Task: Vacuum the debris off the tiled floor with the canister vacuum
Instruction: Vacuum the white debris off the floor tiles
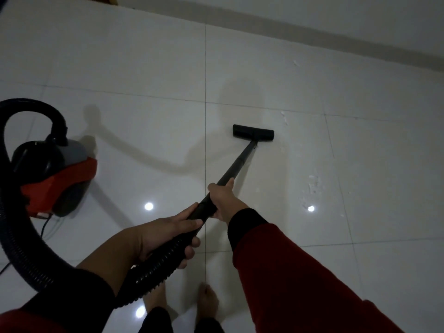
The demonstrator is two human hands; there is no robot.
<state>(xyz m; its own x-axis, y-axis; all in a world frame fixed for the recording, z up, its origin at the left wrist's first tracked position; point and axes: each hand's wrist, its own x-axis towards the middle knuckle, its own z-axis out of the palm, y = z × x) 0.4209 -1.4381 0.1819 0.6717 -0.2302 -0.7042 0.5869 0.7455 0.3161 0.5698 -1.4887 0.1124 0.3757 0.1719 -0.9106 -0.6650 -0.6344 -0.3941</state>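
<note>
A red and black canister vacuum (56, 174) sits on the white tiled floor (134, 68) at the left. Its ribbed black hose (16, 239) loops down to the black wand (236, 164). The flat black floor nozzle (253, 132) rests on the tiles ahead of me. My right hand (224, 199) grips the wand's upper part. Just behind it, my left hand (168, 233) holds the wand's handle where the hose joins. White debris flecks (313, 186) lie scattered to the right of the wand, with more (284, 116) just beyond the nozzle's right end.
A wall with a grey skirting (312, 32) runs across the far side. My bare feet (206, 301) stand on the tiles below the hands. A thin power cord (45, 227) trails from the canister. Ceiling lights reflect as bright spots (149, 206) on the floor.
</note>
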